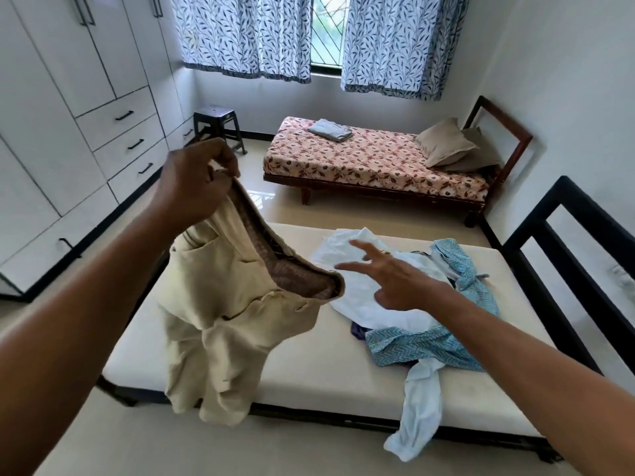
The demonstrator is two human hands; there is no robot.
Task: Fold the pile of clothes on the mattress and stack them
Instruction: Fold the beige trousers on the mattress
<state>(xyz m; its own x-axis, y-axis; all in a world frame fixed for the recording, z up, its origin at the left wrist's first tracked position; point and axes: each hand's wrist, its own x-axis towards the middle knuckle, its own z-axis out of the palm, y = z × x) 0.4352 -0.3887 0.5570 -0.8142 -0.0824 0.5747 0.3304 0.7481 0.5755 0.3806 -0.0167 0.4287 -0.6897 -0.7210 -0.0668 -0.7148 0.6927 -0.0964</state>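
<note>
Left hand (pixel 196 180): raised over the left side of the mattress (pixel 309 372), fingers curled, thumb and fingertips pinching the waistband of the beige trousers (pixel 223 321). The trousers hang from this grip, with the brown lining of the waistband showing and the legs dropping past the near edge of the mattress.

Right hand (pixel 395 280): fingers straight and spread wide, holding nothing. It is stretched towards the loose end of the waistband, over the white garment (pixel 364 310). Contact with that garment cannot be determined.

Pile: unfolded, on the right half of the mattress. The white garment lies on top, with a blue patterned garment (pixel 422 348) beside and under it. A pale blue garment (pixel 419 413) trails over the near edge.

Far side of the room: a second bed (pixel 360 159) carries a folded grey cloth (pixel 330 129).
</note>
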